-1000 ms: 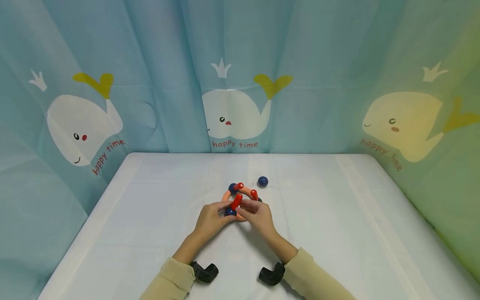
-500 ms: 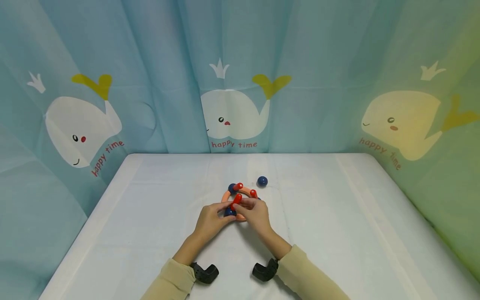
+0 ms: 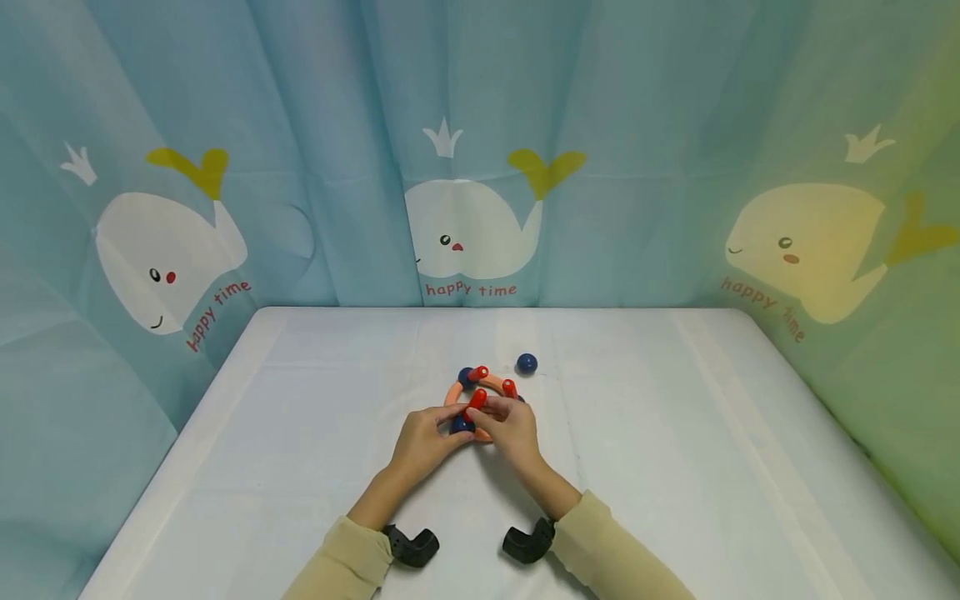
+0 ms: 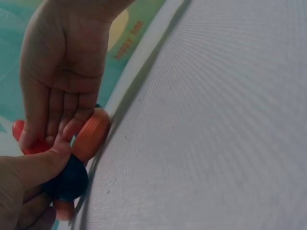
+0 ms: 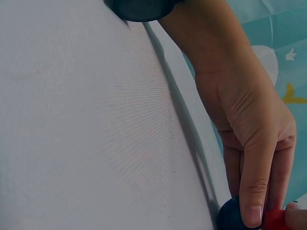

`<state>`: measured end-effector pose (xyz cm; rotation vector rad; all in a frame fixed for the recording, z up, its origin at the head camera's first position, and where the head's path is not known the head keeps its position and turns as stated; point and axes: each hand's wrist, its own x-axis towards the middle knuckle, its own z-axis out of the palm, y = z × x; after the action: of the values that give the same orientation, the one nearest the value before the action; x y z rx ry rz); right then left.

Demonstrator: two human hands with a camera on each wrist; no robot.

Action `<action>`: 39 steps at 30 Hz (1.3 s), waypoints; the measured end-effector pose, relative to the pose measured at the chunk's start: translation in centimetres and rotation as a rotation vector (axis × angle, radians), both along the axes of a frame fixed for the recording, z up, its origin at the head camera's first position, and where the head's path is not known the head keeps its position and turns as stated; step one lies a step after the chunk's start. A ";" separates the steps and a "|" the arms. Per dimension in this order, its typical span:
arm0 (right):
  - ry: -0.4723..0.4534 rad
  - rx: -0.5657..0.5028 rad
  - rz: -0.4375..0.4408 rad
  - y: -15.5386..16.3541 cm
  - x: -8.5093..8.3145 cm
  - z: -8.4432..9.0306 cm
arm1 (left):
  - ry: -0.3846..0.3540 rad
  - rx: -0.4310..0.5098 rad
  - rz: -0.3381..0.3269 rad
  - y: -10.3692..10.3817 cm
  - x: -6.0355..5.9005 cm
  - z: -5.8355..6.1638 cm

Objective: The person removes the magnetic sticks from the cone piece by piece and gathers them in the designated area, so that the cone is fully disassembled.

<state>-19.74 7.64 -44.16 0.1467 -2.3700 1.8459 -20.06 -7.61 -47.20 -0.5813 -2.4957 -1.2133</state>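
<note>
My left hand [image 3: 426, 440] grips a dark blue ball [image 3: 462, 426] at the near side of a ring of curved orange rods [image 3: 453, 393]. Across from it, my right hand [image 3: 514, 429] pinches a red rod [image 3: 477, 398] that leans upward from that ball. In the left wrist view the left thumb [image 4: 45, 165] lies along the blue ball, beside a ridged orange rod [image 4: 92, 134]. The right wrist view has the left thumb pressed on the ball [image 5: 232, 213] next to the red rod [image 5: 274, 219]. Fingers hide part of the ring's near and right sides.
Another blue ball [image 3: 466, 378] at the ring's back carries a slanting red rod [image 3: 482, 372]. A further red rod [image 3: 509, 387] stands at the ring's right. One loose blue ball [image 3: 527, 364] lies behind on the white table [image 3: 660, 433], before a whale-print curtain [image 3: 645, 100].
The right hand has shifted slightly left, and its thumb has come onto the red rod. The left hand and the ring stay nearly in place.
</note>
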 end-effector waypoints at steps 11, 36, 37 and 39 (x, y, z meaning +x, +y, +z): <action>0.032 -0.024 -0.050 0.1 -0.3 -0.7 | 0.007 -0.017 -0.006 0.0 -0.1 0.0; -0.159 -0.105 -0.037 6.1 1.9 2.3 | 0.014 0.017 -0.043 -0.3 -0.5 -0.2; -0.161 -0.098 -0.045 6.6 1.9 2.3 | 0.010 0.022 -0.042 -0.3 -0.4 -0.3; -0.171 -0.080 -0.073 7.5 1.7 2.3 | -0.001 0.027 -0.035 -0.3 -0.4 -0.4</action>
<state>-18.05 15.18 -41.88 -0.1097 -2.3680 1.9883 -20.49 -7.91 -47.56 -0.6206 -2.4752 -1.2585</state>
